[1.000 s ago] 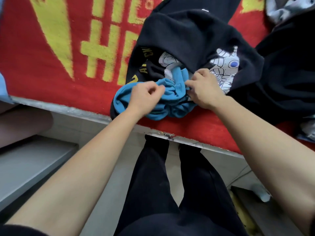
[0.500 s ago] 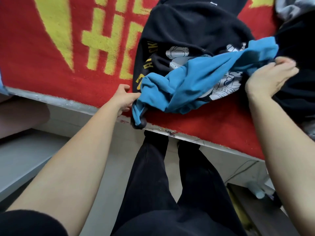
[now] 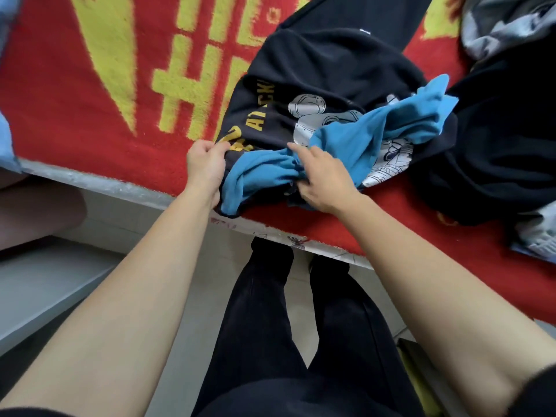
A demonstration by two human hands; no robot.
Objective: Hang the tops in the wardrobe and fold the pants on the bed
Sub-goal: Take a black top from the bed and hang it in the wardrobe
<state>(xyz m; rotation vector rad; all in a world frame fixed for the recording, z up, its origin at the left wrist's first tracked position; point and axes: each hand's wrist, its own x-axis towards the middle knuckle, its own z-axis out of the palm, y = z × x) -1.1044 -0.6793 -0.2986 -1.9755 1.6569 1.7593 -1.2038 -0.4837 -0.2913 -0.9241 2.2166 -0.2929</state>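
A black garment with a blue lining (image 3: 376, 130), white astronaut print and yellow lettering lies crumpled at the near edge of the bed (image 3: 90, 115), which has a red cover with yellow characters. My left hand (image 3: 206, 165) grips the garment's near-left edge where black cloth meets blue. To its right, my right hand (image 3: 322, 176) pinches the bunched blue lining in the middle. The lining is turned outward and stretches toward the right.
More dark clothes (image 3: 505, 139) are heaped at the right of the bed, with a grey-white patterned garment (image 3: 508, 22) behind them. Black fabric (image 3: 361, 13) runs off the top. A grey shelf (image 3: 45, 284) stands at the lower left. My legs are against the bed edge.
My right hand let go of the far end of the blue lining and came back left to the bunched middle. The left hand shifted slightly along the near-left edge.
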